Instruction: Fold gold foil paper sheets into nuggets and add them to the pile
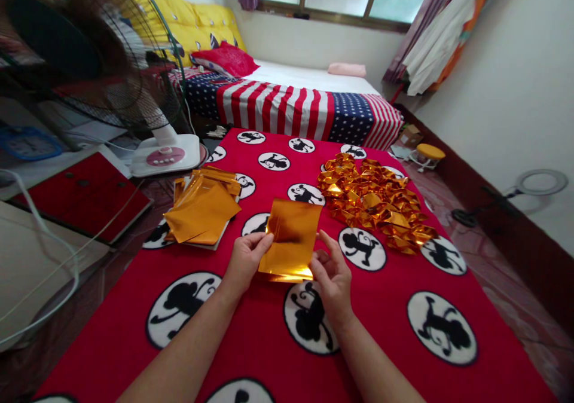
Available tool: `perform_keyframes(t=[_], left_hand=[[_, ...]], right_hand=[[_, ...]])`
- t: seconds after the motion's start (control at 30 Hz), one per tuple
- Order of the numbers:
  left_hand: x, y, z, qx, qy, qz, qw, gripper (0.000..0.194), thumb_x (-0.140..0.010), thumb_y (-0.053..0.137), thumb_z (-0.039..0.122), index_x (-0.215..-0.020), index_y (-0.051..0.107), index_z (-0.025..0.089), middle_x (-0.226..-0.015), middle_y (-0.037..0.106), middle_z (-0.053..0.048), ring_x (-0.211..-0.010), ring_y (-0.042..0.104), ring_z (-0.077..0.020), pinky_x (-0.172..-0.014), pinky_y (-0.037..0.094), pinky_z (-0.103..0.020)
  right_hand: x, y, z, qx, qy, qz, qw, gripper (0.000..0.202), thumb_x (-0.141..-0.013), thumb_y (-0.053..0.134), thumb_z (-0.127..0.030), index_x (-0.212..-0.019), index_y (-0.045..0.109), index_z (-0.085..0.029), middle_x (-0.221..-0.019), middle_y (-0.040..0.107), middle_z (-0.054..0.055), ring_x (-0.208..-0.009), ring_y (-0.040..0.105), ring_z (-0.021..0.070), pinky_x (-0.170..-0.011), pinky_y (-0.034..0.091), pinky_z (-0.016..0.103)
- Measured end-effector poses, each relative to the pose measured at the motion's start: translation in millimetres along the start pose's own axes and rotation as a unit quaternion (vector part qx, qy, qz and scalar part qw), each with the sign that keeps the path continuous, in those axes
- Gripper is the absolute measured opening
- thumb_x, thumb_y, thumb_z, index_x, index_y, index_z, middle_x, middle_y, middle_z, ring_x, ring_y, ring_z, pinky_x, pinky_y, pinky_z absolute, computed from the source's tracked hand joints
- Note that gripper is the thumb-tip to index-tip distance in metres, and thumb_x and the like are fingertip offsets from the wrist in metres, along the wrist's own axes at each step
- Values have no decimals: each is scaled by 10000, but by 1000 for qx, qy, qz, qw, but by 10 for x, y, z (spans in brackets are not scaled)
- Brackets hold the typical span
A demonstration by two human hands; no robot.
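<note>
A shiny gold foil paper sheet (293, 235) is held up over the middle of the red cloth. My left hand (249, 256) pinches its left edge between thumb and fingers. At its lower right edge, my right hand (332, 274) has the thumb and fingers closed on the sheet. Under its bottom edge a second gold layer shows; whether it is a fold or another sheet I cannot tell. To the left lies a loose stack of flat gold foil sheets (204, 208). A heap of folded gold foil pieces (374, 200) spreads on the right.
The red cloth (381, 331) with monkey circles covers the table. An electric fan (165, 155) stands at the left beside a red panel (85, 182). Behind are a bed with a striped, starred cover (287, 110), and a yellow stool (430, 152) at the right wall.
</note>
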State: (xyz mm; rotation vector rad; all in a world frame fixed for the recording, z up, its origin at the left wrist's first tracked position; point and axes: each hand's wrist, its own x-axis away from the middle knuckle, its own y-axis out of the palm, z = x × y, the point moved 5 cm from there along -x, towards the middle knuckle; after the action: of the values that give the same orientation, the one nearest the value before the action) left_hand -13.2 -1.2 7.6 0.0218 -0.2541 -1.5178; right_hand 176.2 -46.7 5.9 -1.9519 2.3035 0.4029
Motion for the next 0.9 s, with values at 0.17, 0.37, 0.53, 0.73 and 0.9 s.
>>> perform_keyframes(t=[0.17,0.37,0.53,0.73,0.9], left_hand=[[-46,-25,-79,69,-27,8,997,333,-659,774,434,-719,704,115,-643,664,-34,-616,613,-165,-574,482,-237],[-62,-49,-125,75,-26,16,997,334,-666,772,430,-738,699,112,-653,660,-31,-610,605,-154,-582,481,-240],[-84,-99,-140,74,2,49,996,335,-680,757,439,-720,682,116,-636,633,-16,-593,578,-139,-566,464,-232],[-111,-193,-84,103,58,118,986,306,-688,760,389,-828,673,131,-722,672,-9,-666,611,-135,-649,487,-226],[-82,-158,-13,132,51,120,983,322,-651,783,333,-866,645,137,-757,676,-1,-643,607,-106,-620,487,-201]], right_hand=[[-25,-33,-43,-31,-6,29,999,387,-909,578,-261,-1294,549,-275,-1256,580,83,-729,583,112,-718,503,296],[-33,-57,-16,-27,-12,40,999,348,-919,566,-253,-1268,559,-263,-1186,610,72,-721,591,112,-715,497,292],[-25,-73,-66,57,-40,17,997,219,-925,542,-258,-1126,622,-224,-1070,618,69,-755,599,142,-709,496,302],[58,131,-174,291,-157,-135,934,328,-770,743,-296,-1074,636,-234,-1128,623,88,-1029,584,250,-882,468,399],[101,329,-110,411,-200,-242,856,212,-788,726,-209,-990,673,-245,-1081,664,66,-993,577,239,-847,436,393]])
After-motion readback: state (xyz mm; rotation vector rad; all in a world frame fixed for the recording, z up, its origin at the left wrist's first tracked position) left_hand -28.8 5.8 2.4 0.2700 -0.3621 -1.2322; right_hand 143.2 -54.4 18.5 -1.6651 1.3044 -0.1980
